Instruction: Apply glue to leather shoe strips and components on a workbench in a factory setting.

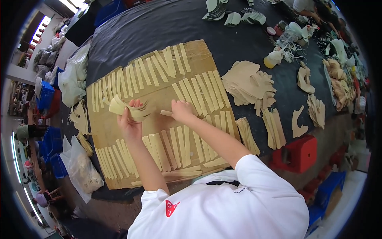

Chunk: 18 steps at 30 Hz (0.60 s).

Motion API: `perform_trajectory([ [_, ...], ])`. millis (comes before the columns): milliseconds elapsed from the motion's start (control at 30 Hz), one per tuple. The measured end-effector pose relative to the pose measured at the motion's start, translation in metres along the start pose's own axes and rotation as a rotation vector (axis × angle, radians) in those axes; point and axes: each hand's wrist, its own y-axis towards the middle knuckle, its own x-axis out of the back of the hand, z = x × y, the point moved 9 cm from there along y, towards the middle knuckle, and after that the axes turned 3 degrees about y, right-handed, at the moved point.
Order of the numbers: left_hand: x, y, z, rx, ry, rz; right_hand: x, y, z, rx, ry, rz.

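My left hand (130,119) is closed round a curved bundle of cream strips (117,106), held above the brown board (153,104). To its right, my right hand (183,110) pinches the end of one short-looking strip (166,113) that points left toward the bundle. Rows of pale yellow strips lie side by side on the board: a far row (137,75), a group (201,91) just beyond my right hand, and a near row (175,145) under my forearms. One strip (168,149) in the near row is pinker than its neighbours.
Right of the board lie a stack of beige cut pieces (250,85) and bundled strips (273,127). Farther off stand a yellow-filled bottle (273,59) and dark curved pieces (215,10). A red stool (296,153) is at the table's right edge; plastic bags (81,167) hang at the left.
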Motion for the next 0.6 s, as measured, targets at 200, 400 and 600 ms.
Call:
perform_trajectory([
  [200,0.002,-0.021,-0.002,0.019,-0.263,0.229,-0.006,0.002,0.000,-0.008,-0.031,0.041],
  [400,0.005,-0.041,0.016,0.082,-0.523,0.373,0.092,-0.045,0.023,0.119,1.201,-0.122],
  [600,-0.059,-0.063,0.060,0.253,0.032,0.241,0.170,-0.114,0.011,0.154,1.306,-0.136],
])
